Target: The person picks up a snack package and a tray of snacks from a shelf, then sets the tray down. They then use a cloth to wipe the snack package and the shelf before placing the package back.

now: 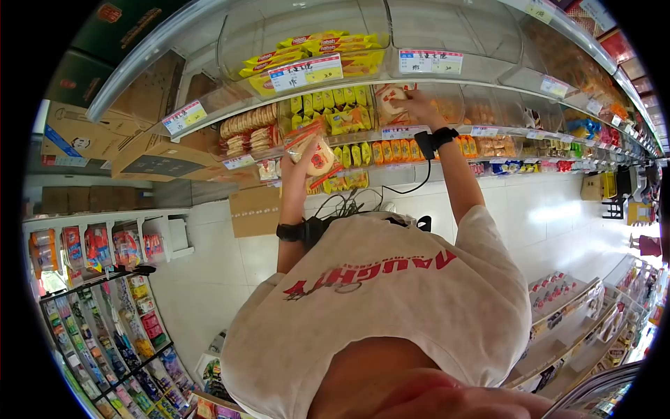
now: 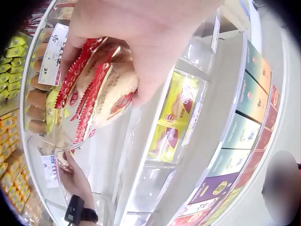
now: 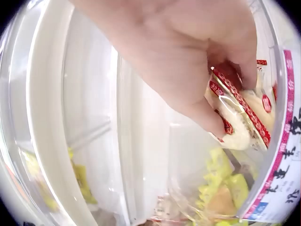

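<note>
My left hand (image 1: 294, 171) grips clear, red-edged packets (image 1: 318, 158) of round pale crackers in front of the shelf. Seen from the left wrist, that hand (image 2: 146, 37) pinches at least two packets (image 2: 115, 96) between thumb and fingers. Farther right, my right hand (image 1: 422, 108) reaches into a clear shelf bin over similar packets (image 1: 391, 102). Up close in the right wrist view, the thumb and fingers of the hand (image 3: 188, 61) hold red-edged cracker packets (image 3: 237, 129) beside the bin's labelled front; some fingertips are hidden.
Yellow snack packs (image 1: 349, 119) fill the bin between my hands. An upper shelf with price labels (image 1: 306, 72) runs above them. Cardboard boxes (image 1: 167, 157) stand at the left, and a flattened carton (image 1: 255, 211) lies below the shelf. Cables hang by my waist.
</note>
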`<state>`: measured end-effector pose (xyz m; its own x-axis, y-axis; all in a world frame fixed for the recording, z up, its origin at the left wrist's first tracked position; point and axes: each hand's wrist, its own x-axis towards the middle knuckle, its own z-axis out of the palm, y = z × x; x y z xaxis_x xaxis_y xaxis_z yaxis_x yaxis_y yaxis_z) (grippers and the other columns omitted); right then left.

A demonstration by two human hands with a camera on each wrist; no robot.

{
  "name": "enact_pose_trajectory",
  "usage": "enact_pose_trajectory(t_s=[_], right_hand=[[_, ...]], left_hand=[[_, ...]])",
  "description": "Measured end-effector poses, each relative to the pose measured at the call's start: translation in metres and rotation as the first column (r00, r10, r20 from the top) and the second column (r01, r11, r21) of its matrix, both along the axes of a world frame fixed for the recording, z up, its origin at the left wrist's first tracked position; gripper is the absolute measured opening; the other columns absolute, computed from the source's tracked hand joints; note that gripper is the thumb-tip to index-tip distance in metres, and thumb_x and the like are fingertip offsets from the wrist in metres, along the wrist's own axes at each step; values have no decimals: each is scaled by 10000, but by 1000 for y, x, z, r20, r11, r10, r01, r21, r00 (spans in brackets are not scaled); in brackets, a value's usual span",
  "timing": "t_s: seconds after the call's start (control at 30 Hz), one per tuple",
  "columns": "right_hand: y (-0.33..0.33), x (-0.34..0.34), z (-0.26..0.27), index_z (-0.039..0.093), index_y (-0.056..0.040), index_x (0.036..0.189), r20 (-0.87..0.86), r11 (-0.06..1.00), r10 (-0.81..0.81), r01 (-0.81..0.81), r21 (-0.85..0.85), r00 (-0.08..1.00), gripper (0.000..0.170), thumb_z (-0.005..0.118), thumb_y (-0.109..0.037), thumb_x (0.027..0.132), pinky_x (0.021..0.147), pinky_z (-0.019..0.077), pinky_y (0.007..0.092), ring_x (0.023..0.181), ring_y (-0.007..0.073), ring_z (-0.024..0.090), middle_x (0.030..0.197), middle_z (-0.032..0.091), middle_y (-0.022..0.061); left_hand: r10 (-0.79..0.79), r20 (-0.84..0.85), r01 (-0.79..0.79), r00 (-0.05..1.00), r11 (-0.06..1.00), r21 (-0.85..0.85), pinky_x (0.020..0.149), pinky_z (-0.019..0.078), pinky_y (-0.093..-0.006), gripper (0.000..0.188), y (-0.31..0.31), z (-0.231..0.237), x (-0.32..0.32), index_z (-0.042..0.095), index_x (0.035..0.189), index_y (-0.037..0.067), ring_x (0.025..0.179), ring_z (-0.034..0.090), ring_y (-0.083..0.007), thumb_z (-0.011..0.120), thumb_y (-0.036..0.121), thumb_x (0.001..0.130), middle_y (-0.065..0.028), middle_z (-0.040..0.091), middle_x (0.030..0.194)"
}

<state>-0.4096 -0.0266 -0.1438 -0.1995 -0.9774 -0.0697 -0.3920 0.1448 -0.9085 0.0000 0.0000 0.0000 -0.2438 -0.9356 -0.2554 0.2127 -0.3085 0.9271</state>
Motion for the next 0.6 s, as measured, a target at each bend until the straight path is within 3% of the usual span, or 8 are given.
enact_pose_trajectory(t_s=[0.03,0.1,0.17,0.23,0.3,0.4,0.5,0.6], right_hand=[[13,4,29,587,-126,1367,-2,989,5,-5,-149,1000,444,683,-163,934,890,534,400,987,282,674,1152,685,105],[19,6,46,593,-90,1324,334,965,-99,173,-198,937,395,672,-143,940,879,533,398,943,252,668,1105,676,91],[15,-2,48,609,-75,1256,819,900,-333,417,128,467,322,666,-168,953,878,534,398,953,242,648,1076,657,80],[19,10,53,621,-93,1141,811,905,-341,400,147,475,218,654,-229,974,878,539,384,1011,239,611,1069,627,68],[7,15,63,615,-98,1122,807,817,-537,390,424,246,203,649,-240,982,885,542,380,1054,244,594,1074,615,65],[-11,-3,18,602,-105,1143,787,863,-503,252,438,357,230,658,-254,977,891,549,391,1053,270,618,1110,626,93],[-2,38,83,576,-58,1164,868,880,-464,205,429,178,269,626,-261,994,931,564,427,1079,314,639,1179,629,138],[-35,-2,26,553,-2,1175,924,924,-380,61,377,52,298,571,-254,1018,978,567,455,1093,340,650,1237,617,187]], left_hand=[[17,14,-17,1000,1000,8,816,591,-300,581,-4,-4,2,538,1315,-32,1021,697,-179,791,260,880,-123,671,1211],[30,-4,-30,1000,999,10,808,589,-294,522,3,2,6,557,1288,-33,1002,699,-163,777,231,895,-116,674,1193],[10,-69,-12,998,999,-35,796,588,-293,493,11,16,6,568,1263,-35,993,699,-159,773,225,898,-114,677,1172],[49,-70,-52,996,998,-30,788,589,-295,496,13,10,8,568,1258,-40,995,698,-161,774,232,898,-117,677,1163],[69,-76,-72,995,997,-33,786,588,-295,495,11,7,8,566,1256,-42,999,696,-163,773,231,899,-122,676,1163],[80,-77,-81,994,997,-17,798,587,-296,483,13,8,12,565,1254,-42,1006,693,-166,769,216,902,-131,673,1176],[98,-64,-99,993,995,-1,818,588,-304,464,15,15,15,566,1242,-39,1011,691,-170,769,205,902,-138,672,1185],[94,-79,-95,992,995,-13,827,592,-315,451,16,16,16,570,1225,-35,1013,692,-179,771,204,900,-140,674,1179]])
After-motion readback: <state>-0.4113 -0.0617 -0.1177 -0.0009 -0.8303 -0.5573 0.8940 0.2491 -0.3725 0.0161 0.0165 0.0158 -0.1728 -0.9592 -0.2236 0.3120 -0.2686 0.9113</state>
